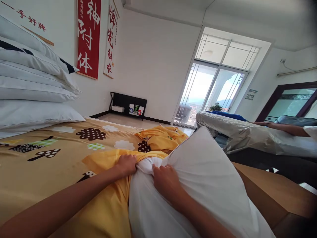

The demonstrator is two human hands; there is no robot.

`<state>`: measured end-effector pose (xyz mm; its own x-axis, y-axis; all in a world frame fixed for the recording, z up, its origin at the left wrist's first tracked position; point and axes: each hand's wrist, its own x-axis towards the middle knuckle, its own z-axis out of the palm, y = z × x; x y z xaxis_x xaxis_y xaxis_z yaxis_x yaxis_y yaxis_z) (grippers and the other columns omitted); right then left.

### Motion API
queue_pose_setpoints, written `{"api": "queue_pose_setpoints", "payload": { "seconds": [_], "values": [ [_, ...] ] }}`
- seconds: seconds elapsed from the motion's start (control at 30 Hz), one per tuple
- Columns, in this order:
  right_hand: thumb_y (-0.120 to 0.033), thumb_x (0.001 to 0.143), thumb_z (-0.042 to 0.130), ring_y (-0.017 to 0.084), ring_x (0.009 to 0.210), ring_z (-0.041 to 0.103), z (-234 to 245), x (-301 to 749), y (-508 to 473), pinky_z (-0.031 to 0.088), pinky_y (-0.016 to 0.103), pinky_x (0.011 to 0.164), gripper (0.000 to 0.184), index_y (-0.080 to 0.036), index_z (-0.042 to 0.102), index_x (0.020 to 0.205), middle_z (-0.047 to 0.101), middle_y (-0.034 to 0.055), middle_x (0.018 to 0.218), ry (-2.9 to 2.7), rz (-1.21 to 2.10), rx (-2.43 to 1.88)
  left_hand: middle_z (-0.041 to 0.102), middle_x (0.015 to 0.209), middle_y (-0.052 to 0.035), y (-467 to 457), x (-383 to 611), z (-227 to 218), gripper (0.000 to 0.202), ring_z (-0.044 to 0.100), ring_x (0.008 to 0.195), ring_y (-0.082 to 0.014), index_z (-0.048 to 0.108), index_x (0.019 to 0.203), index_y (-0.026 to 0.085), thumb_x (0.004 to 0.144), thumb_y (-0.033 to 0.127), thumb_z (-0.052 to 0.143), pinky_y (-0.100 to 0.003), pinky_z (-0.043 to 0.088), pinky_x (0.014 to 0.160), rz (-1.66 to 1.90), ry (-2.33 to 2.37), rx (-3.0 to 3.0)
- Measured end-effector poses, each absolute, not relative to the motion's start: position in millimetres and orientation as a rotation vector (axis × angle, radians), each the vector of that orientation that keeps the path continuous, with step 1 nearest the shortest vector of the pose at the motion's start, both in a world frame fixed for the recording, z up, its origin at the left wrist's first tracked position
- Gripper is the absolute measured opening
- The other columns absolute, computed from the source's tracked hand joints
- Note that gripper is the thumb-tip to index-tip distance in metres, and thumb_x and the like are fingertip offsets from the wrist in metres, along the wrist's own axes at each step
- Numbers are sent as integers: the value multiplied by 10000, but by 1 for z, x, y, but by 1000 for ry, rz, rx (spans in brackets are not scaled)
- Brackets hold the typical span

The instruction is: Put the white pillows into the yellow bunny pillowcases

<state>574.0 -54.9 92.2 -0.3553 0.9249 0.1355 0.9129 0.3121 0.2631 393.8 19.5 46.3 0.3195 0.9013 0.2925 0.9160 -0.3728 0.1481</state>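
A white pillow point(208, 172) lies in front of me, its left end partly inside a yellow pillowcase point(106, 211). My left hand point(126, 164) is closed on the pillowcase's edge, where the yellow cloth meets the white. Just to the right, my right hand point(166, 180) is closed on a bunched fold of the pillow. The fingertips of both hands are partly hidden in the cloth. Beyond them, a crumpled yellow cloth point(163, 137) with a green print rests on the tan patterned bedsheet point(61, 165).
Several white pillows point(32, 86) are stacked at the left. An open cardboard box point(274, 185) stands at the lower right. Behind it is a plastic-wrapped sofa point(247, 132) with another person's arm point(289, 128) over it. A low black stand point(128, 104) is by the far wall.
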Motion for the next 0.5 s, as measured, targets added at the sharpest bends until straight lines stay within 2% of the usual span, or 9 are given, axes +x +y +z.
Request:
{"api": "queue_pose_setpoints", "payload": {
  "seconds": [0.23,0.4,0.5],
  "values": [
    [-150,900,397,270,830,700,105,563,-70,420,327,625,341,-243,708,1004,740,105,893,2576,344,1799,657,861,-96,8,403,105,199,607,825,-235,616,892,134,846,184,429,-318,375,689,-660,-1750,-2346],
    [-138,840,492,230,786,690,114,534,-98,393,303,616,245,-226,710,908,743,84,848,2687,212,1656,660,724,-60,1,456,140,216,586,709,-183,637,684,160,824,268,513,-274,330,582,-775,-1622,-2510],
    [-98,835,494,219,845,678,110,530,-100,433,316,697,283,-221,714,963,740,69,938,2806,291,1627,631,646,-30,-17,474,156,193,542,644,-153,638,640,173,792,219,528,-273,294,547,-974,-1477,-2572]
  ]
}}
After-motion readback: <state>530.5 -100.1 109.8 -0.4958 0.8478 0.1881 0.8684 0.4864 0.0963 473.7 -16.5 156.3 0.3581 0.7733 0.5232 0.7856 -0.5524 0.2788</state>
